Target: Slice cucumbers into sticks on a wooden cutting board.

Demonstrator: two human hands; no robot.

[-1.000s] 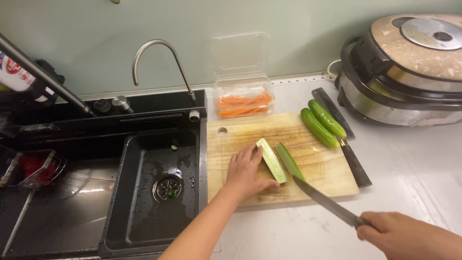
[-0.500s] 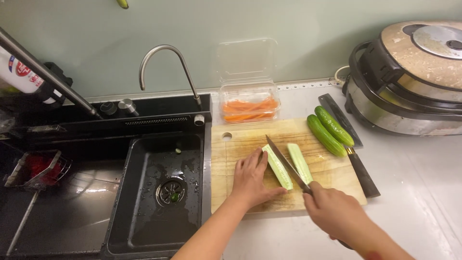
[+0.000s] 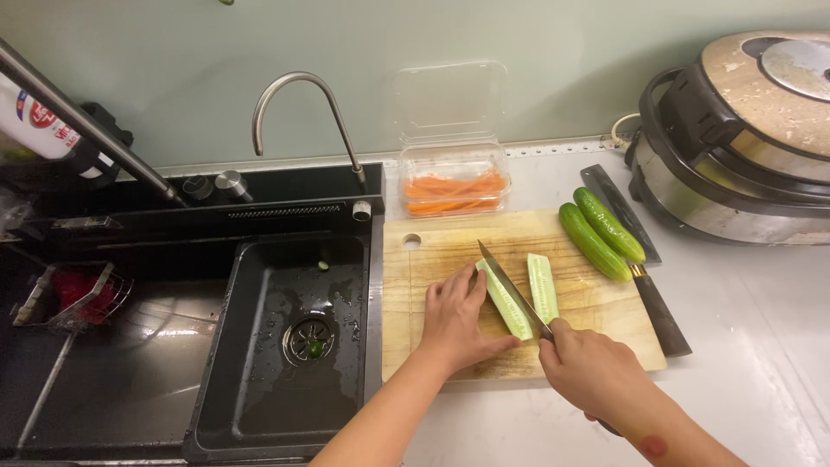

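Two cucumber halves lie cut side up near the middle of the wooden cutting board (image 3: pixel 596 316), seen from the head camera. The left hand (image 3: pixel 456 318) rests flat beside the nearer cucumber half (image 3: pixel 504 298), its fingers (image 3: pixel 471 284) spread narrow and pressing the left edge of the piece to steady it. The right hand (image 3: pixel 592 372) is closed around the handle of a kitchen knife (image 3: pixel 514 290), whose blade lies lengthwise along that same half. The other cucumber half (image 3: pixel 543 285) lies just beside it, untouched.

Judging by its wet, pale flesh, the half is likely light, firm yet slippery, and prone to rocking on its rounded skin; holding it by the flank, fingertips tucked back from the blade, seems safest.

Two whole cucumbers (image 3: pixel 601 232) lie at the board's far right corner, next to a cleaver (image 3: pixel 644 268) on the counter (image 3: pixel 761 346).
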